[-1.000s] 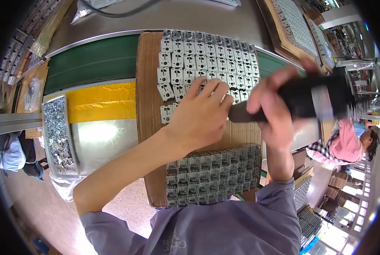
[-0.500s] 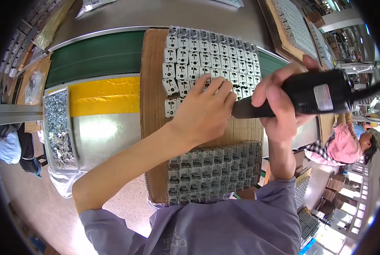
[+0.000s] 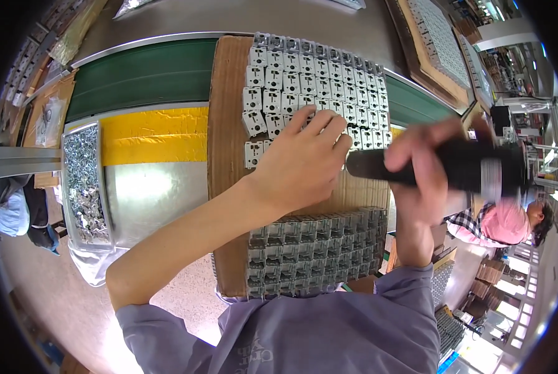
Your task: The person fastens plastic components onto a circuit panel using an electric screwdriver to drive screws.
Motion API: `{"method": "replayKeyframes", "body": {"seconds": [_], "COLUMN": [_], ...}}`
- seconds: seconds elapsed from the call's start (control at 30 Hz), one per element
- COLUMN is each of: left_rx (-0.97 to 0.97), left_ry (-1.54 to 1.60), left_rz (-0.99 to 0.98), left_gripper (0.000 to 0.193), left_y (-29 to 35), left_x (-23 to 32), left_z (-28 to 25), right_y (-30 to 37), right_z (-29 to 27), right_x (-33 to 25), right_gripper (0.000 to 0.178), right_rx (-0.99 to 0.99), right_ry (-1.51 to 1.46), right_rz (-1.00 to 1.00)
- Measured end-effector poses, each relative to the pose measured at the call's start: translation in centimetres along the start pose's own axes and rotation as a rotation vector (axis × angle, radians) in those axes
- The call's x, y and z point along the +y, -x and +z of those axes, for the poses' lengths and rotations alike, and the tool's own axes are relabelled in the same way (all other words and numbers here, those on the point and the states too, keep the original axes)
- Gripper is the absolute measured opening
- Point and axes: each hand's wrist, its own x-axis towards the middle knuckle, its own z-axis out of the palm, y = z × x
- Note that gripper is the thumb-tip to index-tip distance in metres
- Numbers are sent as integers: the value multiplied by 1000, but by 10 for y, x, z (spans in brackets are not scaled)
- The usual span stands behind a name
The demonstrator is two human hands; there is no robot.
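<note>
Pointing leftward from right hand [image 3: 426, 182], black tool [image 3: 469, 168]

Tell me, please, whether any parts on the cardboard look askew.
Yes: left of the left hand, the white-faced part at its row's left end sits twisted out of line, whereas the upper rows on the cardboard look much straighter.

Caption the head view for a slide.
Left hand over rows of white-faced parts on a brown board, right hand gripping a black handheld tool.
</note>
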Motion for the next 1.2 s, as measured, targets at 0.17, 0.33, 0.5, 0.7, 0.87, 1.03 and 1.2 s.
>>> {"method": "replayKeyframes", "body": {"seconds": [0.17,0.33,0.5,0.7,0.87,1.03,1.2], "left_rx": [-53,-122,-74,12,-8,-57,-76], "left_ry": [18,14,-51,-62,-30,-5,18], "left_rz": [12,-9,-17,-2,-35,-21,23], "left_gripper": [30,32,33,20,18,32,31], "left_y": [-3,-3,9,9,8,11,11], "left_x": [4,4,-7,-8,-9,-9,-12], "left_z": [1,-16,-11,-9,-11,-10,-24], "right_y": [42,-10,-2,-4,-43,37,11], "right_z": [-16,-12,4,0,-7,-1,0], "right_x": [-26,-1,3,-1,31,-21,-7], "right_gripper": [34,78,72,73,32,32,69], "right_rx": [-150,-112,-211,-362,-549,-254,-145], "right_ry": [285,-69,104,254,486,256,139], "right_rz": [-20,10,-72,-54,-398,42,123]}}
